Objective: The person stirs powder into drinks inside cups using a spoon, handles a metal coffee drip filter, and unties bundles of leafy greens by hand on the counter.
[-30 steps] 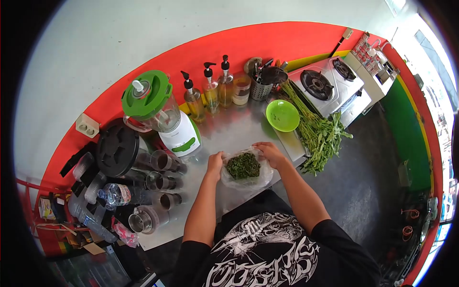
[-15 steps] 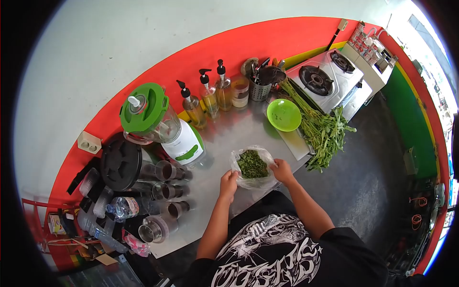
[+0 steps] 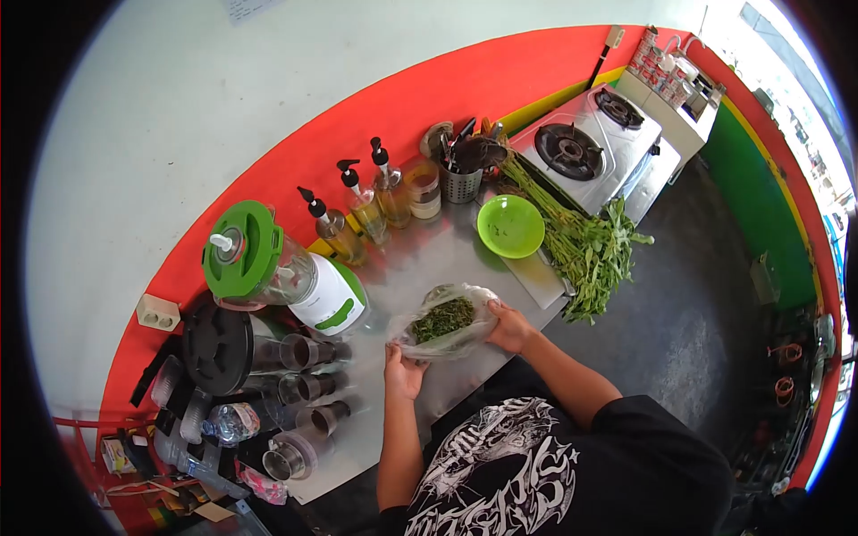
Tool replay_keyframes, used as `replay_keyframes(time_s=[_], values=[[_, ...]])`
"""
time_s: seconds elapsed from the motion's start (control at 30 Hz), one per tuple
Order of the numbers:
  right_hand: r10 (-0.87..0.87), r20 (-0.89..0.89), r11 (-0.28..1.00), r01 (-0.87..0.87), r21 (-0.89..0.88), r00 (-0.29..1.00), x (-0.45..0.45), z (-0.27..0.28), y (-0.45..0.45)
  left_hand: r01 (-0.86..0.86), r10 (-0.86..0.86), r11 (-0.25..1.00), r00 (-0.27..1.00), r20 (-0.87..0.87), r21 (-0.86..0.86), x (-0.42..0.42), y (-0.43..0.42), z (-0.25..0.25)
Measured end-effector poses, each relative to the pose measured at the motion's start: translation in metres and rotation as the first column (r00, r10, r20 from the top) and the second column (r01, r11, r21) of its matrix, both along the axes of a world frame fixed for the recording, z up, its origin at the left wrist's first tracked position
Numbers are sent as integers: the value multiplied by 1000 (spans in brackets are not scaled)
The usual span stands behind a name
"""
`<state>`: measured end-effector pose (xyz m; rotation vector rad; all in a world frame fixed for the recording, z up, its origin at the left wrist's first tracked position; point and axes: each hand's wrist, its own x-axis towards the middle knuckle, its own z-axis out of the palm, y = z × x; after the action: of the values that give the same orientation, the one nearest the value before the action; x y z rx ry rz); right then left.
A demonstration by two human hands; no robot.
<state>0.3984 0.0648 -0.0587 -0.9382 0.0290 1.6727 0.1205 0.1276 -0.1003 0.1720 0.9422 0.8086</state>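
A clear plastic bag [image 3: 465, 344] with chopped green leaves [image 3: 444, 321] in it is held open above the metal table. My left hand [image 3: 404, 372] grips the bag's lower left edge, fingers closed on the plastic. On the right side, my right hand [image 3: 509, 328] pinches the bag's rim. The bag's mouth faces up and the leaves show inside, heaped toward the left. Behind it, a green bowl [image 3: 510, 227] rests near a white cutting board [image 3: 538, 280], with long leafy stems [image 3: 590, 259] to the right.
A green-lidded blender [image 3: 331, 299] stands at the left, beside pump bottles [image 3: 366, 214] and a utensil holder [image 3: 461, 183]. Dark-looking cups [image 3: 308, 388] and a steel-topped jar [image 3: 286, 459] are at the table's left end. A gas stove [image 3: 585, 147] stands at the back right.
Both hands and the bag have shifted slightly left since the last frame, and the bag has tilted, its leaves now in a slanted heap. The camera view has turned a little.
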Motion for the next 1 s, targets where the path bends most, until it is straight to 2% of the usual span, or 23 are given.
replay_keyframes(time_s=[0.03,0.1,0.17,0.2,0.27,0.3,0.37,0.4,0.47,0.5,0.53,0.57,0.67,0.7,0.73,0.8,0.83,0.9,0.93,1.0], values=[[-18,-7,1000,18,24,1000,3,-6,10,37,-39,997,998,39,65,5,2,4],[-10,-9,999,10,52,1000,12,-5,33,6,-12,995,998,59,101,18,14,11],[25,145,999,-28,23,989,19,8,58,-69,63,991,997,51,118,33,29,20],[59,146,998,-63,23,988,20,14,73,-103,98,988,994,52,119,42,39,21],[9,407,1000,-10,-1,913,27,22,101,-142,137,974,990,36,175,61,61,21],[31,407,999,-33,-2,913,37,19,114,-164,160,971,986,36,174,73,71,24],[84,798,958,-268,99,597,54,4,141,-209,208,955,978,30,212,94,91,31],[87,793,957,-271,101,603,60,13,151,-212,212,954,977,22,214,104,100,32],[182,946,927,-368,-73,269,71,40,169,-310,302,920,951,70,239,123,116,27],[184,944,928,-364,-74,275,73,38,176,-305,298,922,952,64,238,129,123,22],[4,1000,925,-380,-12,-22,76,31,182,-325,314,909,946,82,262,135,128,19],[-180,931,909,-414,34,-318,81,25,185,-346,330,895,938,105,281,144,131,14],[-196,905,924,-379,41,-378,86,24,194,-354,348,890,935,73,288,158,132,15],[-83,920,928,-366,-68,-383,90,23,197,-355,351,891,934,67,283,161,132,12],[-89,919,926,-371,-65,-384,92,22,198,-360,355,888,932,70,286,162,131,9],[41,936,951,-273,-144,-350,93,22,194,-281,286,932,958,15,229,163,133,7],[38,936,953,-270,-140,-351,96,24,190,-280,284,931,959,17,233,164,133,19],[-25,944,968,-242,-59,-330,105,28,174,-203,223,968,965,-135,151,162,129,39],[-23,943,970,-237,-60,-333,110,29,165,-198,218,969,967,-132,150,161,129,37],[-7,942,986,-159,-49,-337,120,32,145,-142,177,977,957,-231,158,153,126,35]])
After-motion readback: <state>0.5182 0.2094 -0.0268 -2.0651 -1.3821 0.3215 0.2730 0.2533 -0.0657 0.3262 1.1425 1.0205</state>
